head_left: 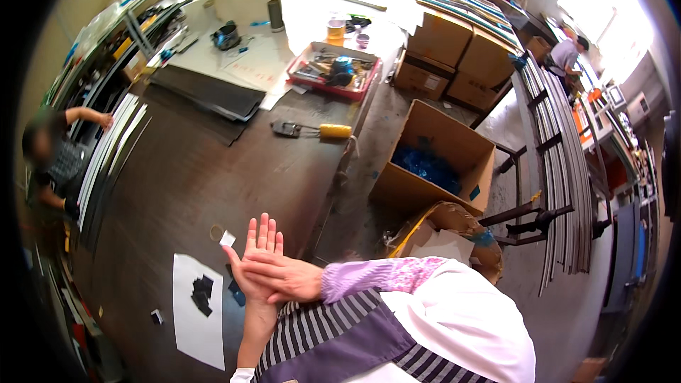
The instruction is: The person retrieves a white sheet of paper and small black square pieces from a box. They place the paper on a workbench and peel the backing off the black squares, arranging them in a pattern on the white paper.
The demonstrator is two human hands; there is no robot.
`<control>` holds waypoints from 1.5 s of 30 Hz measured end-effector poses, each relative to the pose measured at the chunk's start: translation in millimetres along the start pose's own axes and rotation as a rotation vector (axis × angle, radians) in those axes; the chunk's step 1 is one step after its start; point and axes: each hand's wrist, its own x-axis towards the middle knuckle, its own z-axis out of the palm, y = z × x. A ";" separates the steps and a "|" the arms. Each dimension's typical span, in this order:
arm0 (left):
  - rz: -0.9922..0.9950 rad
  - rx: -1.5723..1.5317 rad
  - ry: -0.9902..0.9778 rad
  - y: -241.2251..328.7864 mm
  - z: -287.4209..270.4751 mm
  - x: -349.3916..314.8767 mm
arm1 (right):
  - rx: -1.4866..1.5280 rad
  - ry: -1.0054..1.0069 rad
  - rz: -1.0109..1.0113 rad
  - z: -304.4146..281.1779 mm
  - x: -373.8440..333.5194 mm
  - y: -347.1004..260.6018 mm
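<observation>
My left hand (259, 250) is held palm up over the table's near edge, its fingers stretched out and the thumb apart. Across its palm lies my right hand (292, 278), flat, with the fingers extended to the left. I see nothing held in either hand, though the area between the palms is hidden. Just left of them a white sheet (186, 333) rests on the dark table (220, 177), with several small black pieces (202, 294) on it. Beyond my left thumb are a small white piece (228, 238) and a round tan disc or ring (216, 232).
A roller with a yellow sleeve (335, 131) and a red tray of tools (362, 92) sit farther along the table. Open cardboard boxes (440, 124) stand on the floor at right, beside a rack of metal strips (567, 191). At far left a co-worker's hand (106, 122) touches long white strips (106, 149).
</observation>
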 end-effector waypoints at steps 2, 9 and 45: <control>-0.067 0.042 0.028 -20.4 17.2 25.5 | 0.076 0.019 -0.042 -38.6 -37.1 36.9; -0.495 0.530 0.074 -45.9 -26.6 -1.3 | -1.248 -0.102 1.305 -225.6 -208.0 147.5; 0.400 1.960 1.153 202.7 -239.5 -361.1 | 0.040 -0.368 0.650 256.1 62.7 -13.1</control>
